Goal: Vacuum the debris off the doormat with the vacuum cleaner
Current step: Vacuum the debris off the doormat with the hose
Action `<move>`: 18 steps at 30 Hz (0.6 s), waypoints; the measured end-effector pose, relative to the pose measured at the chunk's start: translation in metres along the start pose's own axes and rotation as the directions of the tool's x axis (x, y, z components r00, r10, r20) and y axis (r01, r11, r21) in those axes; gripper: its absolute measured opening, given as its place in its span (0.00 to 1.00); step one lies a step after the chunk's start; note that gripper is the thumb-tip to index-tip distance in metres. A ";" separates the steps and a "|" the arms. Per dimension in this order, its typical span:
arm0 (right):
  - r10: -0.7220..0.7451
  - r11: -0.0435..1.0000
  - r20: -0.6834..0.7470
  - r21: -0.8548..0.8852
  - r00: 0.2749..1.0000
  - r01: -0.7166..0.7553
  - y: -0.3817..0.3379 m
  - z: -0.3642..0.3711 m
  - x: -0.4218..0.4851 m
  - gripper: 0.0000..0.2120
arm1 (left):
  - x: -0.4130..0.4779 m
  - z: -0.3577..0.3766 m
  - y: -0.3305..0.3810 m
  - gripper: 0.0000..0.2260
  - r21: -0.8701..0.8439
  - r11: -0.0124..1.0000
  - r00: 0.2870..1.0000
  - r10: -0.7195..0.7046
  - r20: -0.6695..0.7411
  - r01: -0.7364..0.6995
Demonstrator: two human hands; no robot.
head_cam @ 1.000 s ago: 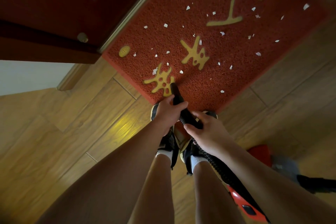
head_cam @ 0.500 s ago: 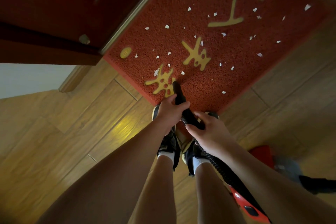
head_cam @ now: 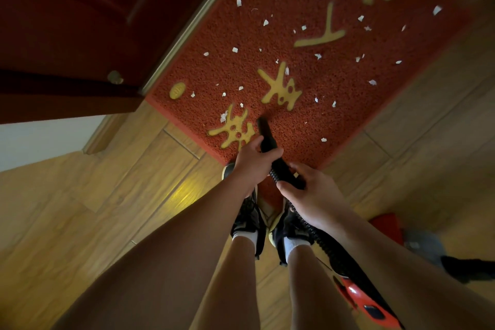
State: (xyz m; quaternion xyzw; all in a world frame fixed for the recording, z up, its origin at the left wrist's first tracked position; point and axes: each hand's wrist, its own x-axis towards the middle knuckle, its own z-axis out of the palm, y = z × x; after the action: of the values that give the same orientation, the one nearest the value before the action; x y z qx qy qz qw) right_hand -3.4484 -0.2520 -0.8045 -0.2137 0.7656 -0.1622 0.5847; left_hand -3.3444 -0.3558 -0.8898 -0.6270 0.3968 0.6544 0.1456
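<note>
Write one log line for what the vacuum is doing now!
left hand: grips nozzle | right hand: grips hose | nozzle tip: at doormat | scraps: many left

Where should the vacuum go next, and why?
Probably a small push forward and left. The left hand and right hand hold the black nozzle, whose tip points at the doormat near its front edge. A white scrap lies just left of the tip, and many more lie farther up.
</note>
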 end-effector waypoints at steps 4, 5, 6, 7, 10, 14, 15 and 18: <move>-0.003 1.000 -0.017 -0.026 1.000 0.002 0.000 -0.003 0.005 0.04 | 0.003 0.001 0.005 0.34 0.002 1.000 1.000 0.016 -0.001 -0.016; -0.004 1.000 -0.021 -0.021 1.000 0.004 0.000 -0.003 0.005 0.04 | 0.004 0.001 0.006 0.34 -0.005 1.000 1.000 0.020 -0.003 -0.020; -0.002 1.000 -0.022 -0.014 1.000 0.002 0.000 -0.003 0.006 0.06 | 0.004 0.001 0.008 0.34 -0.006 1.000 1.000 0.023 -0.003 -0.023; 0.002 1.000 -0.019 -0.009 1.000 -0.002 0.000 -0.003 0.007 0.06 | 0.004 0.001 0.008 0.33 -0.005 1.000 1.000 0.027 -0.002 -0.027; 0.001 1.000 0.001 -0.007 1.000 -0.001 -0.001 -0.003 0.008 0.05 | 0.005 -0.001 0.009 0.33 0.005 0.999 0.999 0.036 0.001 -0.036; 0.017 1.000 0.019 0.000 1.000 -0.017 0.001 -0.002 0.011 0.07 | 0.004 -0.001 0.009 0.32 0.015 0.999 0.999 0.046 0.003 -0.046; 0.019 1.000 0.020 0.002 1.000 -0.019 0.002 -0.002 0.011 0.08 | 0.004 -0.001 0.009 0.31 0.014 0.999 0.999 0.049 0.001 -0.049; 0.017 1.000 0.016 -0.008 1.000 -0.017 0.002 -0.001 0.011 0.09 | 0.003 0.000 0.009 0.31 0.021 0.998 0.998 0.056 -0.005 -0.055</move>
State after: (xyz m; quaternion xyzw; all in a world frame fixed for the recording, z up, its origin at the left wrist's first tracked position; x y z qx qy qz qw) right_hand -3.4522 -0.2558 -0.8138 -0.2110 0.7634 -0.1525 0.5912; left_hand -3.3512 -0.3626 -0.8897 -0.6159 0.4211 0.6525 0.1327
